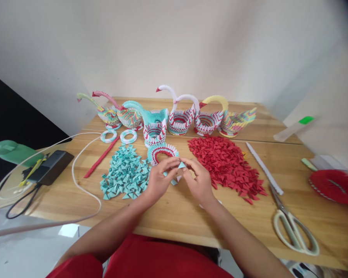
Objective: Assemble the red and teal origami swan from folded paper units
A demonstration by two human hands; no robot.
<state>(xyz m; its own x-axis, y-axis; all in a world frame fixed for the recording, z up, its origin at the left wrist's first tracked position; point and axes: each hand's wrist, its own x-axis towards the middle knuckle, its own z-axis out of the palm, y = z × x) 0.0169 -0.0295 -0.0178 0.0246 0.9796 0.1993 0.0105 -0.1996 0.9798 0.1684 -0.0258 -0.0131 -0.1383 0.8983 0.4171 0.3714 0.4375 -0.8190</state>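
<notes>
My left hand (160,178) and my right hand (199,180) meet over the middle of the table, fingers closed and fingertips together. Pinched between them is a small light-blue folded paper triangle (181,165). Just beneath the fingers, a few more folded pieces lie partly hidden. Behind the hands rests a curved section of assembled folded paper (162,150) in teal, white and red. A heap of teal paper triangles (124,173) spreads beside my left hand. To the right of my right hand lies a larger heap of red paper triangles (226,162).
Several paper swans (181,120) stand along the back. Two paper rings (128,136) and a red strip (101,157) lie left. Scissors (288,218), a white strip (263,168) and a red paper piece (330,186) are right. A white cable (75,170) loops near a black adapter (53,166).
</notes>
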